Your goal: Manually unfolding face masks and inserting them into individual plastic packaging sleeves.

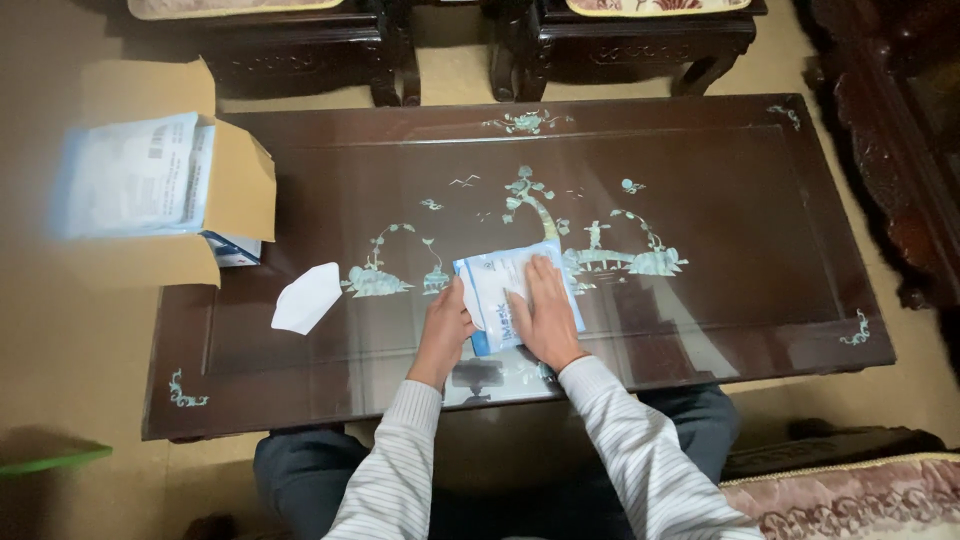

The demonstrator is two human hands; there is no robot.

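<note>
At far left, an open cardboard box (215,190) perched on the worktop's left edge, flaps spread, a stack of white-and-blue sealed packets (135,175) showing at its mouth and blurred. Just below the box, a small blue-and-white carton (232,250) tucked under the flap. Further right, a folded white face mask (307,297) lying flat and alone on the glossy surface, apart from both hands. Dark lacquered worktop (760,250) with pale shell inlay of trees, birds and small figures, corner flourishes at the edges. Near the front centre, left hand (443,330) with fingers curled at the left edge of a white-and-blue mask packet (492,280), thumb towards its upper corner; grip narrow, pinching or pressing that edge, though cannot tell whether anything is actually clamped. Packet flat on the worktop, slightly tilted, over the inlaid scene, just in front of the seated person. Right hand (545,310) laid open and flat on top of the packet, fingers stretched together, palm down, grip wide and holding nothing, only pressing. Striped white sleeves (620,440) leading back from both wrists, dark trousers below the worktop's front edge. Beyond the far edge, two dark carved wooden seats (620,40) with patterned cushions; at lower right, a pinkish patterned cushion (860,500).
</note>
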